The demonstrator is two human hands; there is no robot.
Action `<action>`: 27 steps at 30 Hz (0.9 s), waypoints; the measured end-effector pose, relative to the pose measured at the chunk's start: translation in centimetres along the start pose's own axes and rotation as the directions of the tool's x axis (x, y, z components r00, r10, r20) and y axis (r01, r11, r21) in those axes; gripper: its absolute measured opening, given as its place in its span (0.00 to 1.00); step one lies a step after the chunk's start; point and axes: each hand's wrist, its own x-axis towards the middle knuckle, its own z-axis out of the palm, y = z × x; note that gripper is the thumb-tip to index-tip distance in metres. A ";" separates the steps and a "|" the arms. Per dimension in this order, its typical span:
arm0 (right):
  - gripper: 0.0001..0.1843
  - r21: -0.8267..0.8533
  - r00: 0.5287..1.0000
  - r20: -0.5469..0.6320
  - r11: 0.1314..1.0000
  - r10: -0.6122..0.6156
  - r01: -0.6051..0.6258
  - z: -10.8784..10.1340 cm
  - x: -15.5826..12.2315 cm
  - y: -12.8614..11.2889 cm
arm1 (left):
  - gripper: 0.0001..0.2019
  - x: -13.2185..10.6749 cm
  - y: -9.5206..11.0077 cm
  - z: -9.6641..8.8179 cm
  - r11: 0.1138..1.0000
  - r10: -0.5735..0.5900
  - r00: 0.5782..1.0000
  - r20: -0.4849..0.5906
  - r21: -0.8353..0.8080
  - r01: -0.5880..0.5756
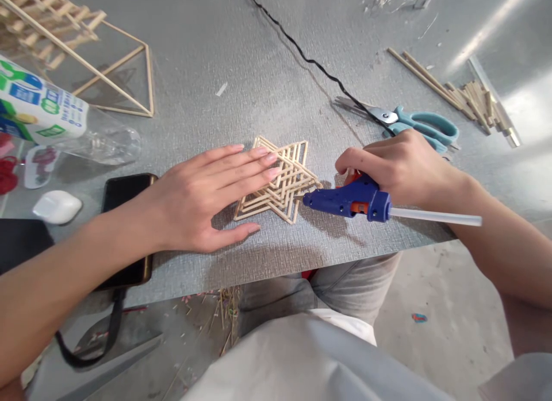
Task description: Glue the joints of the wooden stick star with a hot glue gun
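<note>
A star-shaped lattice of thin wooden sticks [287,185] lies on the table in front of me. My left hand [211,191] rests flat across its left side, fingers stretched out and hiding part of it. In my right hand [388,162] is a blue glue gun [345,200], its fingers wrapped round the grip. The nozzle points left, at the star's right side near a joint of the sticks; whether it touches I cannot tell. A white glue stick [437,216] sticks out of the gun's rear.
Blue-handled scissors [425,125] lie beyond my right hand, with a black cable [310,59] crossing them. Loose sticks [470,102] are at the right. To the left are a plastic bottle [60,111], a phone [129,234], a white case [57,207] and a stick frame [149,73].
</note>
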 end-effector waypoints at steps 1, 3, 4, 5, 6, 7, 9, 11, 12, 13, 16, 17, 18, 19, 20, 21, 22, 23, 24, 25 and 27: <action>0.08 0.007 1.000 0.001 1.000 -0.005 0.005 0.0 0.0 0.0 | 0.44 0.0 0.0 0.0 1.000 0.002 1.000 0.001 0.004 -0.002; 0.08 0.022 1.000 0.004 1.000 -0.016 0.016 0.0 -0.1 0.0 | 0.44 0.0 0.0 0.0 1.000 0.005 1.000 0.006 0.015 -0.005; 0.08 0.028 1.000 0.008 0.999 -0.020 0.019 0.0 -0.2 0.0 | 0.44 0.0 0.0 -0.1 1.000 0.006 1.000 0.008 0.018 -0.006; 0.08 0.031 1.000 0.012 0.999 -0.021 0.020 0.0 -0.2 -0.1 | 0.44 0.0 0.0 -0.1 1.000 0.008 1.000 0.006 0.018 -0.008; 0.08 0.031 1.000 0.016 0.999 -0.020 0.020 0.0 -0.3 -0.1 | 0.44 0.1 0.0 -0.1 1.000 0.010 1.000 0.003 0.016 -0.010; 0.08 0.027 1.000 0.017 0.999 -0.020 0.019 0.1 -0.3 -0.1 | 0.44 0.1 0.0 -0.1 1.000 0.012 1.000 -0.001 0.014 -0.012; 0.08 0.013 1.000 0.011 1.000 -0.024 0.024 0.3 -0.3 -0.1 | 0.43 0.0 0.0 -0.1 1.000 0.011 1.000 0.000 0.013 -0.011; 0.09 -0.008 0.999 0.001 0.999 -0.039 0.039 0.5 -0.3 -0.1 | 0.42 0.0 0.0 0.0 1.000 -0.001 1.000 0.013 0.016 0.001; 0.09 -0.022 0.999 -0.004 0.999 -0.046 0.046 0.6 -0.3 0.0 | 0.42 -0.1 0.0 0.0 1.000 -0.006 1.000 0.019 0.017 0.006; 0.10 -0.036 0.999 -0.007 0.998 -0.052 0.052 0.8 -0.3 0.0 | 0.42 -0.1 0.0 0.1 1.000 -0.009 1.000 0.021 0.016 0.009; 0.11 -0.071 0.998 -0.009 0.996 -0.057 0.056 1.0 -0.4 0.1 | 0.43 -0.1 0.0 0.2 1.000 -0.010 1.000 0.011 0.008 0.010; 0.11 -0.072 0.998 -0.010 0.996 -0.056 0.055 1.0 -0.4 0.1 | 0.43 -0.1 0.0 0.2 1.000 -0.011 1.000 0.009 0.003 0.011; 0.11 -0.066 0.998 -0.015 0.996 -0.054 0.053 1.0 -0.4 0.2 | 0.43 -0.1 0.0 0.1 1.000 -0.013 1.000 0.007 -0.001 0.013; 0.10 -0.056 0.998 -0.025 0.997 -0.051 0.050 1.0 -0.5 0.2 | 0.43 -0.1 0.0 0.1 1.000 -0.016 1.000 0.009 -0.004 0.016; 0.10 -0.044 0.998 -0.039 0.998 -0.046 0.044 1.0 -0.5 0.3 | 0.43 -0.1 0.0 0.1 1.000 -0.016 1.000 0.010 -0.006 0.016; 0.10 -0.034 0.998 -0.054 0.999 -0.038 0.037 1.0 -0.6 0.4 | 0.43 0.0 0.1 0.0 1.000 -0.013 1.000 0.012 -0.005 0.013; 0.10 -0.030 0.997 -0.067 0.999 -0.031 0.029 1.0 -0.6 0.5 | 0.43 0.1 0.1 -0.1 1.000 -0.008 1.000 0.012 -0.001 0.008; 0.10 -0.035 0.997 -0.075 0.999 -0.025 0.022 0.9 -0.6 0.6 | 0.43 0.1 0.1 -0.1 1.000 -0.001 1.000 0.009 0.005 0.001; 0.11 -0.044 0.997 -0.078 0.999 -0.020 0.017 0.9 -0.6 0.7 | 0.43 0.2 0.2 -0.2 1.000 0.005 1.000 0.003 0.012 -0.006; 0.11 -0.056 0.997 -0.077 0.998 -0.017 0.013 0.9 -0.7 0.7 | 0.43 0.2 0.2 -0.2 1.000 0.012 1.000 -0.004 0.018 -0.011; 0.10 -0.060 0.997 -0.076 0.998 -0.016 0.011 0.9 -0.7 0.8 | 0.43 0.2 0.2 -0.2 0.999 0.018 1.000 -0.015 0.029 -0.018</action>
